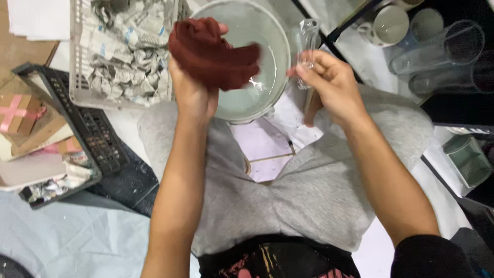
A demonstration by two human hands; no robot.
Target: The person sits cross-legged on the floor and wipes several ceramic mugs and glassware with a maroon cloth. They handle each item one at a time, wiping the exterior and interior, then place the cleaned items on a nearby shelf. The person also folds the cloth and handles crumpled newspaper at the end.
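Observation:
My left hand (193, 90) grips a dark red cloth (213, 54), bunched up and held over a round basin (275, 36) of water. My right hand (332, 85) holds a small clear glass (306, 44) by its lower part, just to the right of the basin's rim. The cloth and the glass are apart, about a hand's width between them. Both forearms reach out over my knees in grey shorts (309, 180).
A white basket (77, 62) full of crumpled newspaper stands at the upper left, next to a black crate (95, 136) with wrapped boxes. At the upper right are two mugs (388, 23) and clear glasses lying on their sides (442, 46). A greenish glass container (468, 159) sits at right.

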